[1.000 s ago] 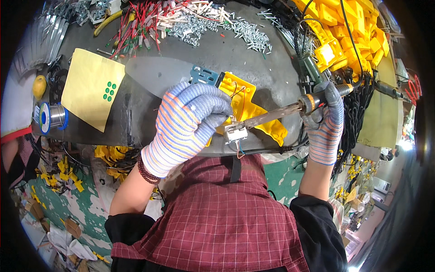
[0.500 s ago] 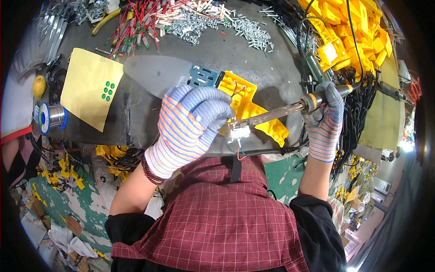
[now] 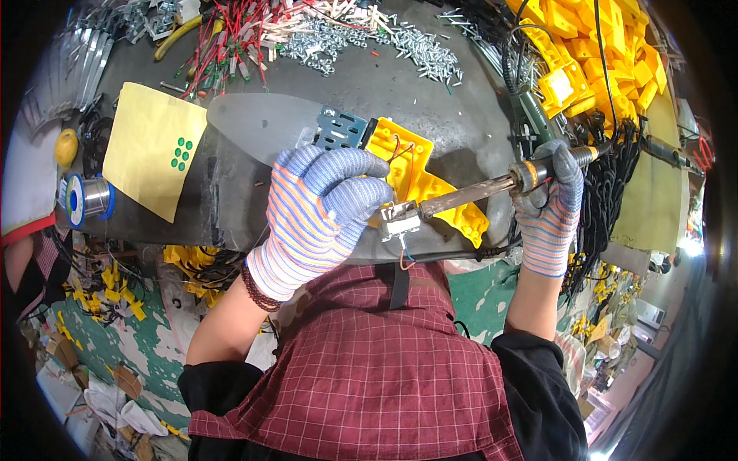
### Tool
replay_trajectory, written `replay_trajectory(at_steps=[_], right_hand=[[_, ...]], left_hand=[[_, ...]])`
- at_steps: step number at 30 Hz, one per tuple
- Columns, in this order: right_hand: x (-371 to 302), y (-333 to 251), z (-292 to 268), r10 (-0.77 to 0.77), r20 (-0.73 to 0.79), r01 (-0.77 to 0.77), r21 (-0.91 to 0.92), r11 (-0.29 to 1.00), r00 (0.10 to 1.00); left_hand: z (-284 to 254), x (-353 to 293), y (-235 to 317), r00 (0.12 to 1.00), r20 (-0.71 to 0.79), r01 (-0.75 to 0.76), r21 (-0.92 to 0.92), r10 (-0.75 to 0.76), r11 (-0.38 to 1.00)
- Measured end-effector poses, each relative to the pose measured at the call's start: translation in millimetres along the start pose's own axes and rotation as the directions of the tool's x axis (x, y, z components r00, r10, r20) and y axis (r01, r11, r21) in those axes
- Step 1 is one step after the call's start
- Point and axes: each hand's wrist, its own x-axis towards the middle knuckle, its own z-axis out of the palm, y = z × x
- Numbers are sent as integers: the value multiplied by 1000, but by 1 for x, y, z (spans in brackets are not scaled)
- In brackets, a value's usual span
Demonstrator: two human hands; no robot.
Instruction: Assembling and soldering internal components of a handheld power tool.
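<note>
Right hand (image 3: 550, 188), right of the yellow case (image 3: 430, 183), grips a soldering iron (image 3: 496, 186) — left hand (image 3: 319, 203), left of the case, is curled, its hold unclear.

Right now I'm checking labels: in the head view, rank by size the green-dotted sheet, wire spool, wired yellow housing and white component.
Green-dotted sheet
Wired yellow housing, partly covered
Wire spool
White component

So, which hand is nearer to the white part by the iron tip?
Left. The left hand is close beside the white part; the right hand, on the soldering iron, is farther right.
</note>
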Motion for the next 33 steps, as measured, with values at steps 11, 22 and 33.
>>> replay_trajectory(at_steps=[11,22,33], right_hand=[[-2,4,18,49,-178,-42,44,998,983],[-3,2,32,91,-228,-97,-16,995,969],[-2,1,30,86,-175,-91,-21,996,981]], left_hand=[[-3,-1,2,998,29,-56,22,55,998],[-1,-4,2,999,13,-48,31,47,998],[-1,-3,3,999,8,-39,50,38,998]])
